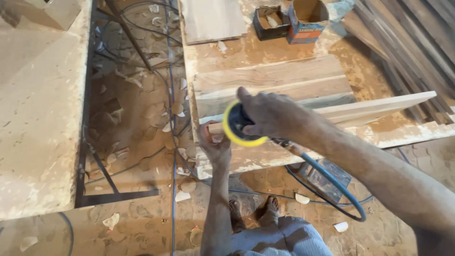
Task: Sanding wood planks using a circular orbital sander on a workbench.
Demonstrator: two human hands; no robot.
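Observation:
My right hand (pixel 270 114) grips a round air sander (pixel 235 124) with a yellow pad rim, tilted on its side against the near end of a long pale wooden board (pixel 374 108). My left hand (pixel 214 142) holds that end of the board just below the sander. The board lies edge-up across a dusty workbench (pixel 265 156) and runs away to the right. A blue hose (pixel 332 182) leads from the sander and loops down toward the floor.
Wider planks (pixel 270 78) lie flat on the bench behind the board. Two open cardboard boxes (pixel 291 21) stand at the far edge. Stacked timber (pixel 407 42) is at the right, another bench (pixel 38 109) at the left. Used sanding discs and cables litter the sawdust floor (pixel 142 128).

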